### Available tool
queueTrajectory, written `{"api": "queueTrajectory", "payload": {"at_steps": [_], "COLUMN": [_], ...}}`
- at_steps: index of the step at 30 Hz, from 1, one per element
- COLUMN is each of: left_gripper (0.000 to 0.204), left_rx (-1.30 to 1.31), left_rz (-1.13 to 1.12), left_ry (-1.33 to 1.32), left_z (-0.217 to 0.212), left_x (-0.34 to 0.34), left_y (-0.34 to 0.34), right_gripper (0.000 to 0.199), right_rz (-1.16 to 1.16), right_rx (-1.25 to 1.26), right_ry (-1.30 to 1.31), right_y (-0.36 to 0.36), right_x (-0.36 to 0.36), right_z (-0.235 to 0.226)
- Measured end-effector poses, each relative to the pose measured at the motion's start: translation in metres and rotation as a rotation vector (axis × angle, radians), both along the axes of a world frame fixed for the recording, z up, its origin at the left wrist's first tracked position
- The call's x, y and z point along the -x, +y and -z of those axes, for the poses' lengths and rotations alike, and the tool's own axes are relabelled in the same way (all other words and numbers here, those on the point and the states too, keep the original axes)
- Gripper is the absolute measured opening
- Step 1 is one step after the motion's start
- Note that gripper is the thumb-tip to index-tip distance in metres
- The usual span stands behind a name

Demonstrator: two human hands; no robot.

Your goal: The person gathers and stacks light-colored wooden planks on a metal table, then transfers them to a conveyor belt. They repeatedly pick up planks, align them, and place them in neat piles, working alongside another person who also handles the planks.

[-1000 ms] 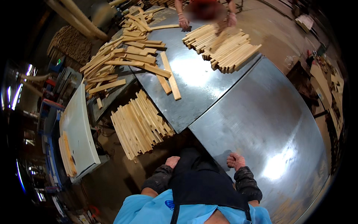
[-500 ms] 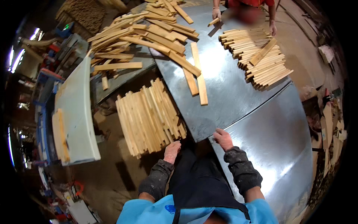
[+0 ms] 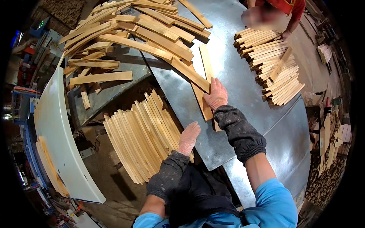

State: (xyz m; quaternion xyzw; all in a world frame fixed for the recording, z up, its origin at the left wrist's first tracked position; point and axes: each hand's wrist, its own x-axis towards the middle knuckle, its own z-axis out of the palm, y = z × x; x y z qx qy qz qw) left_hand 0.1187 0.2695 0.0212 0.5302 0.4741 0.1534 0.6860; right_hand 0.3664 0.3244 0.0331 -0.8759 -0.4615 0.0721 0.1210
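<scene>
My right hand (image 3: 216,94), in a pale pink glove, lies over a long wooden board (image 3: 206,62) on the metal table, its thumb at the left edge and its fingers closed over the top. The board's near end shows below my wrist. Two more boards, an upper one (image 3: 190,74) and a lower one (image 3: 201,102), reach in beside that hand. My left hand (image 3: 189,138), gloved too, hovers by the table's left edge with fingers loosely extended and nothing seen in them. Below and left of it is a neat stack of wooden strips (image 3: 138,138).
A loose pile of boards (image 3: 152,26) covers the far left of the metal table (image 3: 239,125). At the far right a co-worker in red (image 3: 296,11) stands by a row of strips (image 3: 273,68). A pale upright panel (image 3: 62,140) stands left of the stack.
My right hand has moved forward from the table's near edge onto the boards. My left hand has risen slightly. The view has shifted, and the co-worker's small wood piece is out of sight.
</scene>
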Motion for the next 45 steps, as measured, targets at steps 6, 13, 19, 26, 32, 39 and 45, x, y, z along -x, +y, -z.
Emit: {"api": "queueTrajectory", "payload": {"at_steps": [6, 13, 19, 26, 32, 39, 45], "left_gripper": [0.065, 0.055, 0.043, 0.054, 0.055, 0.069, 0.070], "left_rx": [0.107, 0.195, 0.220, 0.416, 0.911, 1.022, 1.103], "left_rz": [-0.141, -0.184, -0.280, -0.323, -0.239, -0.236, -0.220], "left_ry": [0.148, 0.009, 0.091, 0.005, -0.492, -0.590, -0.739], "left_z": [0.020, 0.028, -0.017, -0.025, -0.053, -0.048, -0.033], "left_x": [-0.034, -0.061, -0.061, -0.012, 0.041, 0.058, 0.070], "left_y": [0.049, 0.060, -0.019, -0.129, -0.128, -0.128, -0.127], "right_gripper": [0.062, 0.064, 0.041, 0.045, 0.068, 0.081, 0.085], "right_rz": [-0.126, -0.034, -0.007, -0.143, 0.151, 0.036, 0.199], "right_rx": [0.391, 0.285, 0.215, 0.113, -0.145, 0.026, 0.147], "right_ry": [0.100, 0.094, 0.342, 0.760, 0.466, 0.114, 0.363], "right_y": [0.009, -0.011, -0.126, -0.277, -0.226, -0.129, -0.143], "right_x": [0.049, 0.077, 0.107, 0.126, 0.071, 0.052, 0.047], "right_z": [-0.019, 0.000, -0.041, -0.077, -0.029, 0.014, 0.007]}}
